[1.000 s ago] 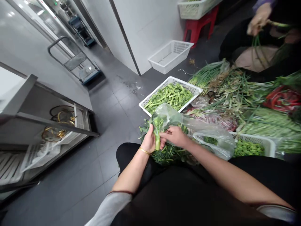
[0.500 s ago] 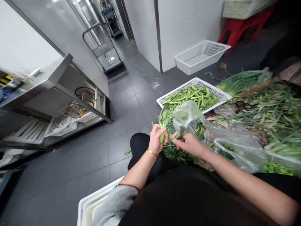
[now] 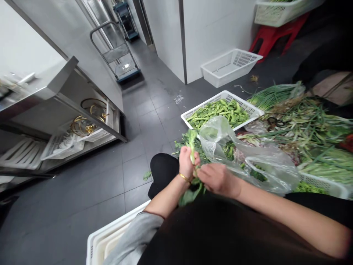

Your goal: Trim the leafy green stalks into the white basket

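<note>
Head view: left hand [image 3: 187,162] is closed round a green stem [image 3: 191,141], its top toward 12 o'clock; right hand [image 3: 213,178], at its 4 o'clock, pinches a leafy piece [image 3: 189,196] hanging below. White basket [image 3: 255,110] of greens at 1 o'clock from the left hand.

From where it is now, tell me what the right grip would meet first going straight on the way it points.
Most likely the left grip, holding a stalk just ahead; depth between the two is hard to judge.
</note>
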Available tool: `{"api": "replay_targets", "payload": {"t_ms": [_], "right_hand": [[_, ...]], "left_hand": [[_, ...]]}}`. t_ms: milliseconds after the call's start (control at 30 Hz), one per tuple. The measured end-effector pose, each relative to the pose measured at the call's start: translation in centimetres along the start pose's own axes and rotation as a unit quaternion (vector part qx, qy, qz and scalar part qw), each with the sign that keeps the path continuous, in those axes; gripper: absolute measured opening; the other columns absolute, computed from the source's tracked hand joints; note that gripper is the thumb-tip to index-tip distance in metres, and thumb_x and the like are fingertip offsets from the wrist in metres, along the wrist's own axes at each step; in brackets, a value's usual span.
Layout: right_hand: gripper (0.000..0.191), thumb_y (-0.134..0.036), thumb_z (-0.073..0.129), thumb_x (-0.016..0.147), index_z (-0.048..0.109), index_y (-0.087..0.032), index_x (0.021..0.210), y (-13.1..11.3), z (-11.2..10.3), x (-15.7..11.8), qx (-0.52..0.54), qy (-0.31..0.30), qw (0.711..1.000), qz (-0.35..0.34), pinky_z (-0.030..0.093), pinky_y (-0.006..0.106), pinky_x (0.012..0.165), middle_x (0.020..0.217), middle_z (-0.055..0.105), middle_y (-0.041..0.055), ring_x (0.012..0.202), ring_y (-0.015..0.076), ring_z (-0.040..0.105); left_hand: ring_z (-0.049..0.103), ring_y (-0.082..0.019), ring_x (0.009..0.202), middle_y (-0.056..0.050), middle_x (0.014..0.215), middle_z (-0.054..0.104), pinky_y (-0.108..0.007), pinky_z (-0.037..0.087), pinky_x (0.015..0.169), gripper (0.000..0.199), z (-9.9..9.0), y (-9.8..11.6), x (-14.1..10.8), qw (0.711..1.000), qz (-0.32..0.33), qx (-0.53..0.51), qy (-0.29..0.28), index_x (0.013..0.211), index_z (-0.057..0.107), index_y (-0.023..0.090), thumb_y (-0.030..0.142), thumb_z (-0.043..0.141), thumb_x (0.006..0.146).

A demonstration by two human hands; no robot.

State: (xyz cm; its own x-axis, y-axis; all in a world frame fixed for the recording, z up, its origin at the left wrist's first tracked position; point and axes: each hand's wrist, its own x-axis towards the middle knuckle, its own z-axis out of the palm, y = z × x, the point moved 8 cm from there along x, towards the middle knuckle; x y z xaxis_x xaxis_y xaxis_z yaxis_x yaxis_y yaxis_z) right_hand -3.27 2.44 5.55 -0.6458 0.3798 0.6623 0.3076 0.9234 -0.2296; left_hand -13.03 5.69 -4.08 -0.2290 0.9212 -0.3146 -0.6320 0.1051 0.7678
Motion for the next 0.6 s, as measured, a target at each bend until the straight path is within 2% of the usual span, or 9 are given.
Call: {"api": "replay_targets", "payload": {"t_ms": [33,100,167,233,333,433,500,533,600], "right_hand": [[0.032,-0.022,0.035,0.092,0.058,-0.018,0.069,0.3,0.2,0.1,0.027,-0.015,0.999,0.023,0.032,0.025,0.053,0.058,0.052,0.0017,0.052,0.0116,0.046],[0.038,-0.031,0.038,0.093,0.055,-0.018,0.061,3.5,0.9,0.2,0.068,-0.046,0.983,0.165,0.034,0.024,0.052,0.055,0.053,0.0021,0.05,0.0113,0.047],[0.043,-0.045,0.047,0.088,0.05,-0.019,0.054,7.7,2.0,-0.3,0.091,-0.083,0.937,0.326,0.035,0.024,0.05,0.051,0.053,0.0019,0.048,0.0115,0.047],[0.047,-0.053,0.051,0.084,0.048,-0.019,0.05,10.3,3.4,-0.7,0.128,-0.137,0.895,0.406,0.035,0.024,0.05,0.047,0.053,0.0016,0.047,0.0124,0.048],[0.045,-0.049,0.046,0.086,0.052,-0.018,0.054,10.7,3.9,-0.7,0.114,-0.151,0.899,0.394,0.033,0.024,0.048,0.049,0.054,0.0028,0.047,0.0131,0.048],[0.031,-0.033,0.043,0.086,0.061,-0.015,0.068,6.6,2.9,0.0,0.023,-0.089,0.97,0.227,0.032,0.025,0.051,0.061,0.059,0.006,0.054,0.014,0.05],[0.027,-0.026,0.04,0.086,0.063,-0.016,0.075,3.4,3.1,-0.1,0.035,-0.096,0.988,0.114,0.034,0.025,0.054,0.067,0.061,0.0064,0.058,0.0144,0.052],[0.028,-0.025,0.038,0.087,0.063,-0.017,0.076,3.1,3.4,-0.3,0.053,-0.11,0.987,0.107,0.035,0.025,0.054,0.067,0.061,0.006,0.058,0.0143,0.053],[0.032,-0.031,0.037,0.09,0.06,-0.017,0.071,4.9,4.1,-0.7,0.08,-0.139,0.967,0.199,0.036,0.024,0.054,0.063,0.06,0.005,0.057,0.014,0.052]], "left_hand": [[0.037,-0.005,0.035,0.008,0.054,0.047,-0.016,0.021,0.036,0.044,-0.4,0.3,0.2,0.999,0.023,0.01,0.019,0.082,0.033,0.022,0.049,0.066,0.074],[0.042,-0.005,0.037,0.008,0.058,0.051,-0.017,0.024,0.037,0.043,-0.6,0.9,0.1,0.997,0.059,0.045,0.014,0.086,0.036,0.023,0.048,0.068,0.073],[0.048,-0.006,0.04,0.006,0.065,0.055,-0.018,0.027,0.038,0.043,-0.1,1.0,-0.5,0.992,0.086,0.094,-0.023,0.09,0.04,0.021,0.046,0.071,0.071],[0.051,-0.006,0.042,0.003,0.072,0.058,-0.018,0.028,0.039,0.044,0.3,0.6,-1.2,0.985,0.088,0.136,-0.054,0.091,0.044,0.02,0.042,0.074,0.069],[0.045,-0.004,0.039,0.004,0.073,0.057,-0.018,0.026,0.038,0.043,0.4,-0.1,-1.3,0.99,0.063,0.118,-0.052,0.093,0.045,0.02,0.035,0.076,0.067],[0.038,-0.004,0.036,0.008,0.061,0.05,-0.018,0.022,0.038,0.041,-0.3,-0.8,-0.3,0.998,-0.002,0.066,-0.017,0.094,0.046,0.022,0.034,0.073,0.067],[0.04,-0.005,0.04,0.008,0.057,0.047,-0.018,0.025,0.041,0.041,-1.0,-0.7,0.4,0.998,-0.02,0.064,0.016,0.095,0.048,0.021,0.033,0.074,0.065],[0.04,-0.006,0.041,0.008,0.057,0.047,-0.019,0.027,0.043,0.041,-1.4,-0.4,0.7,0.997,-0.01,0.07,0.03,0.095,0.05,0.02,0.032,0.074,0.064],[0.039,-0.006,0.044,0.007,0.059,0.048,-0.02,0.028,0.045,0.038,-1.8,0.2,0.8,0.994,0.031,0.1,0.034,0.095,0.054,0.02,0.031,0.073,0.065]]}}
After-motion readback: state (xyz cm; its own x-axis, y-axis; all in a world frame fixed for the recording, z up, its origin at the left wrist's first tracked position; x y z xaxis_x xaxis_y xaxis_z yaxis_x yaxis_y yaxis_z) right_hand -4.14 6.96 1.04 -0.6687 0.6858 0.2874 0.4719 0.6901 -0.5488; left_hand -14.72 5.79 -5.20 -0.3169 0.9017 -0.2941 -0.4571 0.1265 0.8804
